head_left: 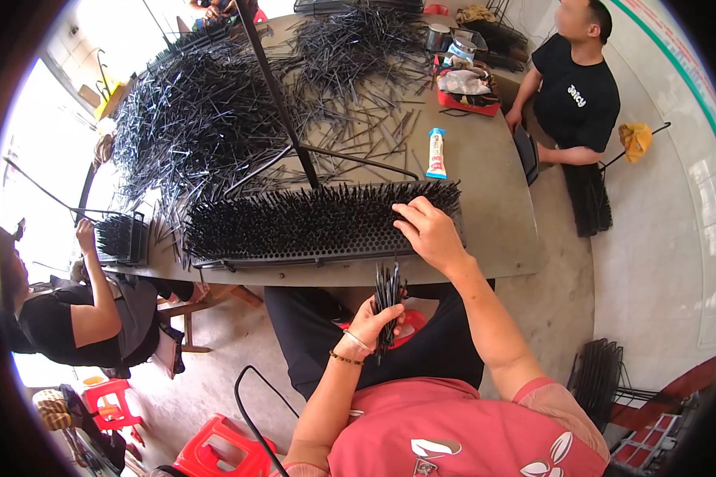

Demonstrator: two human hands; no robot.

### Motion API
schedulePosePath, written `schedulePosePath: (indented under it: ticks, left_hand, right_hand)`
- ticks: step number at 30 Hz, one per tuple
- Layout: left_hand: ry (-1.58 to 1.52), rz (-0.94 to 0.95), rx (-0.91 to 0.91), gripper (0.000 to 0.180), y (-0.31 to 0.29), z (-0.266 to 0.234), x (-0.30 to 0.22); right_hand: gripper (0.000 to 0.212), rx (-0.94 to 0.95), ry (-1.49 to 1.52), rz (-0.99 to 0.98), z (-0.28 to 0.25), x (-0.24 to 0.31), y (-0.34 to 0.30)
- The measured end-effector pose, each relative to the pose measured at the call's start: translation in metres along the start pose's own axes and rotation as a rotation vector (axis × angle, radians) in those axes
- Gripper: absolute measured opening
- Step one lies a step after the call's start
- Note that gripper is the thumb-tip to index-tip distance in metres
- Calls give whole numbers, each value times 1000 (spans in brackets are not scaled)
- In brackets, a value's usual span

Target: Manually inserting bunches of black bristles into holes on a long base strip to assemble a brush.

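Note:
A bundle of thin black sticks (388,296) stands roughly upright in my left hand (366,326), its fingers wrapped round it just in front of the table edge. Across the near edge of the table lies a long black rack (356,248) with rows of holes. Many short black sticks (294,221) stand packed in it; bare holes show along its near right part. My right hand (431,232) is over the rack's right end, thumb and forefinger curled close together among the stick tops. Whatever is between those fingertips is too small to make out.
Large heaps of loose black sticks (199,111) cover the table's far left and middle. A dark metal post (270,75) rises behind the rack. A wrapped snack bar (436,153) lies right. Co-workers sit left (71,318) and stand right (577,87). Red stools (215,449) stand below.

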State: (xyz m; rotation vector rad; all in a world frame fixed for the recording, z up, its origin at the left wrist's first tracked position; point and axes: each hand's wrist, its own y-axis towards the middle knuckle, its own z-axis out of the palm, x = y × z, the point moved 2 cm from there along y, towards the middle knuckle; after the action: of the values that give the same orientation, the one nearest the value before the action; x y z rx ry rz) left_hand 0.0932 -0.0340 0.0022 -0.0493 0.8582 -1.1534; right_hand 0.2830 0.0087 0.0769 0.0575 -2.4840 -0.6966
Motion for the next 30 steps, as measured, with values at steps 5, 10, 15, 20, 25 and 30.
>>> schedulePosePath:
  ticks: [5, 10, 15, 20, 25, 30]
  left_hand:
    - [-12, 50, 8, 25, -3, 2, -3]
    - [20, 76, 48, 27, -5, 12, -11]
    - [65, 90, 93, 29, -1, 13, -8]
    - [121, 66, 119, 31, 1, 13, -9]
    - [187, 59, 102, 33, 1, 12, -11]
    - [185, 51, 102, 31, 2, 12, -11]
  right_hand:
    - [19, 117, 279, 269, -9, 10, -11]
    - [21, 395, 722, 475, 2, 4, -43]
    - [17, 388, 869, 749, 5, -2, -56]
    - [18, 144, 922, 853, 5, -8, -56]
    - [19, 205, 930, 847, -1, 0, -52]
    - [20, 244, 937, 823, -1, -8, -54]
